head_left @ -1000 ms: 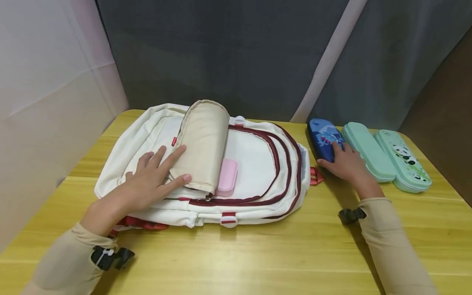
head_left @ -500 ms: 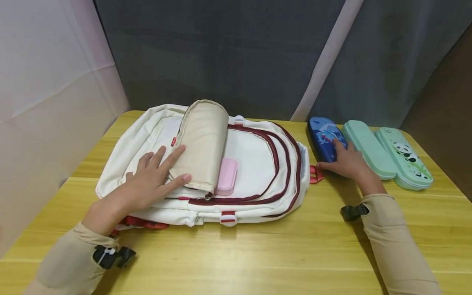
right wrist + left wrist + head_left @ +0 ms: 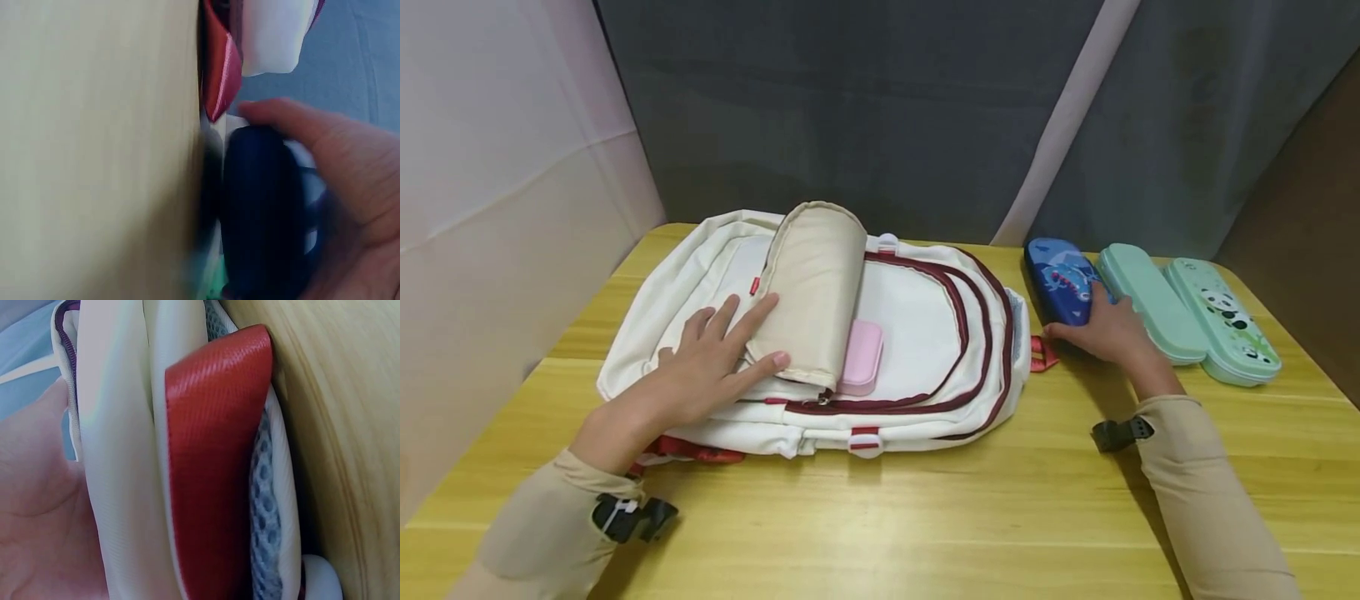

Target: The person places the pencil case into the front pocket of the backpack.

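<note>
A white backpack [image 3: 917, 333] with dark red zips lies on the wooden table, its beige flap [image 3: 812, 292] folded back. My left hand [image 3: 700, 375] rests with spread fingers on the flap's lower left edge. From under the flap's right side a pink case [image 3: 861, 358] sticks out. To the right, my right hand [image 3: 1112, 329] grips the near end of a dark blue pencil case [image 3: 1060, 275] with a dinosaur picture, thumb on one side and fingers on the other. In the right wrist view the pencil case [image 3: 262, 206] is blurred, with a dark shadow beside it.
Right of the blue case lie a plain mint pencil case [image 3: 1150, 304] and a mint panda pencil case [image 3: 1225, 325]. A red strap [image 3: 1043, 354] extends from the backpack's right end. Dark cloth [image 3: 850, 108] hangs behind the table.
My right fingers have shifted to the right side of the blue pencil case, uncovering more of its picture. The case has turned slightly in place. My left hand stays on the flap.
</note>
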`<move>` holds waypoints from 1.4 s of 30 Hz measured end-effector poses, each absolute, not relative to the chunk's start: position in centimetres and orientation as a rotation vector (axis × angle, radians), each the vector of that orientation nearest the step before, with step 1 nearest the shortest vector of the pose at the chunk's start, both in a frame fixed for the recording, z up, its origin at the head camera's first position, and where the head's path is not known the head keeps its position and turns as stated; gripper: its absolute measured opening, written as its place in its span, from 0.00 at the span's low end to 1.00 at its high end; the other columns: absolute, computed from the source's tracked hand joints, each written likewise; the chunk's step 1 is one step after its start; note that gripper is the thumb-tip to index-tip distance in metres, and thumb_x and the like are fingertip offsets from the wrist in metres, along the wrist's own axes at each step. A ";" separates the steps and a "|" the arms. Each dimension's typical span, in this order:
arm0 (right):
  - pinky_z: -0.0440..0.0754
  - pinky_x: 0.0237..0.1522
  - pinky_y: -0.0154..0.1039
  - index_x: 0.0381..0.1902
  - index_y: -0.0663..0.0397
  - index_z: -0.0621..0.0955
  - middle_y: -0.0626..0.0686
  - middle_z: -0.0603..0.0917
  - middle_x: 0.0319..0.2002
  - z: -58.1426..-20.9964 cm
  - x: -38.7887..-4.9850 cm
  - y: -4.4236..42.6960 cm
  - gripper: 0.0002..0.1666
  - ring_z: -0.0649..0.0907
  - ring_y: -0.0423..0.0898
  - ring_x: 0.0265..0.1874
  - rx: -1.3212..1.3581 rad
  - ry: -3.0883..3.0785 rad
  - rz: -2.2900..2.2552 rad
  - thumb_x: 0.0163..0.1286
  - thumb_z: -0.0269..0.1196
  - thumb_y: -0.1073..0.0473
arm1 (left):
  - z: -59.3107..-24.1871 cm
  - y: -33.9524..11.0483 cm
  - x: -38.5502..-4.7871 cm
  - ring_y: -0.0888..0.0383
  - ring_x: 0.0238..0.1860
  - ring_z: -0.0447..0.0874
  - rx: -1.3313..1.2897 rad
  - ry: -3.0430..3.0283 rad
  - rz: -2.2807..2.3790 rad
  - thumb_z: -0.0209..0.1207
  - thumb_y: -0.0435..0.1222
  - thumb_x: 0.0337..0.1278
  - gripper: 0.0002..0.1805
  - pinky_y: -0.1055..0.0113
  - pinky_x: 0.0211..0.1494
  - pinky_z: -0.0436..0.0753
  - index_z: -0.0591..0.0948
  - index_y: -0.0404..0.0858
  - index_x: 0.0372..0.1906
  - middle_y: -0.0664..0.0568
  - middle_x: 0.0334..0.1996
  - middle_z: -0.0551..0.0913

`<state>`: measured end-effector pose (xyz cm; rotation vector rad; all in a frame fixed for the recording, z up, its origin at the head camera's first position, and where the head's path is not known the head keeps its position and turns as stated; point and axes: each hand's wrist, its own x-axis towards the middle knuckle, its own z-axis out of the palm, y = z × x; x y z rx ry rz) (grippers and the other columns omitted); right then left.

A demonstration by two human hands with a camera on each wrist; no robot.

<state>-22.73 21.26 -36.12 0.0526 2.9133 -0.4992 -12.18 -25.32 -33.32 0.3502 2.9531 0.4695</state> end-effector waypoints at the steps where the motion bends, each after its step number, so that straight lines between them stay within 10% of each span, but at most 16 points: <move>1: 0.60 0.52 0.69 0.69 0.70 0.38 0.84 0.50 0.57 -35.8 -22.6 21.2 0.68 0.57 0.78 0.53 0.060 2.936 -0.508 0.56 0.58 0.29 | -33.3 -25.3 -12.2 0.30 0.67 0.34 0.352 2.952 0.469 0.40 0.65 0.60 0.43 0.22 0.48 0.48 0.37 0.59 0.73 0.35 0.71 0.36; 14: 0.62 0.51 0.66 0.73 0.54 0.47 0.70 0.57 0.63 -29.9 -19.4 18.4 0.61 0.61 0.66 0.55 -0.145 3.212 -0.846 0.54 0.61 0.31 | -33.2 -25.5 -12.4 0.31 0.68 0.33 0.325 2.944 0.475 0.39 0.66 0.59 0.43 0.23 0.48 0.47 0.36 0.60 0.73 0.36 0.72 0.35; 42: 0.63 0.56 0.62 0.68 0.42 0.62 0.56 0.62 0.66 -31.3 -19.7 13.7 0.55 0.63 0.58 0.61 -0.754 2.837 -0.644 0.45 0.71 0.35 | -33.5 -25.1 -12.4 0.31 0.68 0.31 0.310 2.924 0.472 0.39 0.67 0.58 0.44 0.23 0.49 0.45 0.35 0.60 0.73 0.37 0.72 0.33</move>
